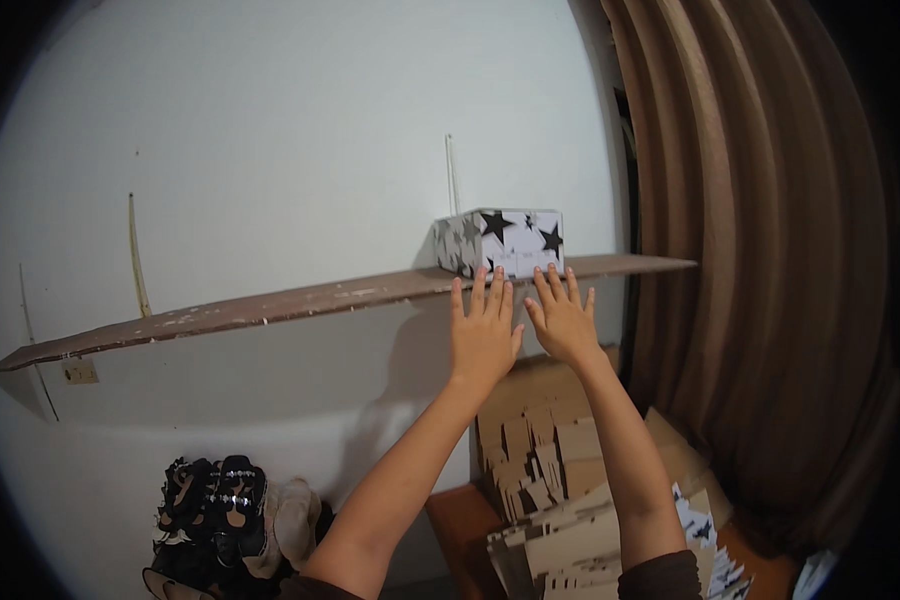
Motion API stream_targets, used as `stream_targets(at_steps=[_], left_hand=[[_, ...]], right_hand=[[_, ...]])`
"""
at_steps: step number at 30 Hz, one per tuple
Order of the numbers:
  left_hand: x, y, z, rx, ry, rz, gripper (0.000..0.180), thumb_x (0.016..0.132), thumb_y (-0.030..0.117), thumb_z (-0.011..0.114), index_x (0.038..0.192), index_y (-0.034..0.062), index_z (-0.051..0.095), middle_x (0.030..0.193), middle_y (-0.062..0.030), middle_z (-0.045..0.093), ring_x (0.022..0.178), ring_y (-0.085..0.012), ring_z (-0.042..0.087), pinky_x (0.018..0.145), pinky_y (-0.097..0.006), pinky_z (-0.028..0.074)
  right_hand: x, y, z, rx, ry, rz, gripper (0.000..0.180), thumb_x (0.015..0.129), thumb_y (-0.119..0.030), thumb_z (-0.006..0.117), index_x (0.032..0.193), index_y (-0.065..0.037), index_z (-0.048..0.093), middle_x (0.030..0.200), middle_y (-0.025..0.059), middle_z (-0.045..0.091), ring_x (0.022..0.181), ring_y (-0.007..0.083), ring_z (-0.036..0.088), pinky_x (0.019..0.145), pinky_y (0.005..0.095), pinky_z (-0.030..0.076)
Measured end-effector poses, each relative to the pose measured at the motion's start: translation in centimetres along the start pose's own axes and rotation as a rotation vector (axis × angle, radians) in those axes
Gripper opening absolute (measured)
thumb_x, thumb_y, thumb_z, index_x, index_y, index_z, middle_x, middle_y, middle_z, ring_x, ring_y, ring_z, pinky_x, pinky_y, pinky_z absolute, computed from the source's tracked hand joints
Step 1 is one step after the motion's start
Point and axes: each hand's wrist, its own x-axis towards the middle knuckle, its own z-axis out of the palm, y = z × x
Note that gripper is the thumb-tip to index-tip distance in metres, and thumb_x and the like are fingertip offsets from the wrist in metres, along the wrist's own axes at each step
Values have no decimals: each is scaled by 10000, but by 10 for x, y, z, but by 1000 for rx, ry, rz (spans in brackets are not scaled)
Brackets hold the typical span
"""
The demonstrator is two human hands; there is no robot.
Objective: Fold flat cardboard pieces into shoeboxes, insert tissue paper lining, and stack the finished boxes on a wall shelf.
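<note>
One starred box [520, 240], white with black stars, stands on the brown shelf [320, 300] right of the frame's centre, toward the shelf's right end and near the wall [300, 150]. It sits upright on its base, with one side face and the front showing, so as far as placing goes, that part looks done: the shelf seems to bear its weight and neither hand appears to carry it. The left hand [483, 335], near the middle of the frame, points up with its fingers slightly spread and its back to the view, fingertips overlapping the box's lower front edge. The right hand [567, 328], just beside it, is spread in the same way, thumb toward the left hand, fingertips at the box's lower right. Neither pinches anything; whether the tips touch the box, rest on the shelf's front edge or merely hang before them, I cannot tell. What may be left at the box is at most a small adjustment or a letting go, and a single view does not settle which. Below, in the lower right, a pile of cardboard [575, 550] lies on an orange-brown surface [462, 525], apart from the box and not being handled. Black shoes [235, 500] in the lower left and the brown curtain [770, 200] at the right are likewise untouched.
</note>
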Motion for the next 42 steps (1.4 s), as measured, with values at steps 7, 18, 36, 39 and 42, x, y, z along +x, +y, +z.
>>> stream_targets(at_steps=[7,18,36,39,42], left_hand=[[-138,45,-38,-347,-179,-11,582,838,359,570,1349,97,472,1462,-76,362,1384,-260,267,1129,-553,116],[-350,154,-98,-837,-416,128,527,867,247,552,1357,84,448,1447,-117,380,1364,-326,295,1102,-588,129],[-460,331,-188,-1098,-637,318,574,820,283,603,1342,84,468,1451,-205,323,1364,-387,250,1079,-606,156],[-463,339,-195,-1127,-643,265,602,809,256,603,1365,94,439,1461,-225,294,1365,-400,239,1079,-606,152],[-472,345,-194,-1020,-667,191,632,797,260,616,1379,103,426,1460,-232,291,1369,-392,237,1082,-600,162]], right_hand=[[-150,-27,-5,-34,-178,49,551,946,-394,403,1448,-181,324,1514,125,261,1415,340,169,1102,598,126],[-433,-57,-15,-264,-199,320,497,869,-232,527,1352,-134,460,1460,142,349,1370,354,270,1056,658,162],[-665,-3,-104,-261,-498,780,493,881,-216,515,1361,-132,443,1446,152,363,1368,364,275,1039,670,201],[-693,7,-104,-167,-485,830,485,893,-215,506,1358,-99,435,1437,181,362,1354,381,286,1051,639,214],[-718,20,-108,-49,-507,855,489,895,-213,503,1359,-80,425,1425,210,361,1342,395,297,1062,601,229]])
